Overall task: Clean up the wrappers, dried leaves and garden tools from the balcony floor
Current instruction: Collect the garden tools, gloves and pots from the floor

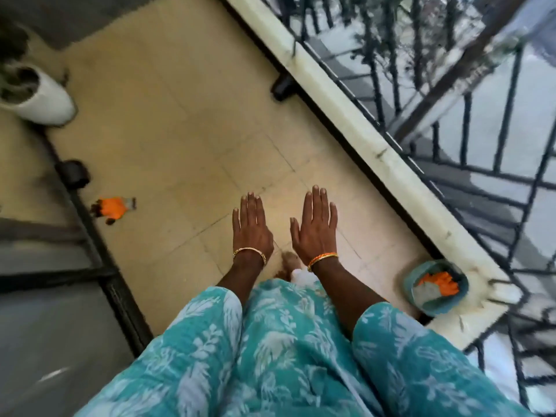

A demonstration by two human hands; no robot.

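1. One orange wrapper [113,207] on the balcony floor [180,130], left side, just beside the dark door track [90,224].
2. One teal bucket [435,285] at the right by the ledge [346,115], holding orange and pale items.
3. Two hands: left hand [252,228] and right hand [316,228], side by side above the floor, palms down, fingers straight, holding nothing.
4. One white pot [39,96] at far left, well apart from the wrapper.
5. One railing [451,115] beyond the ledge.

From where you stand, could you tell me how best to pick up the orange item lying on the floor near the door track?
Pinch the orange item across its orange middle, coming from straight above: it lies flat on the tile. It is too blurred to identify.
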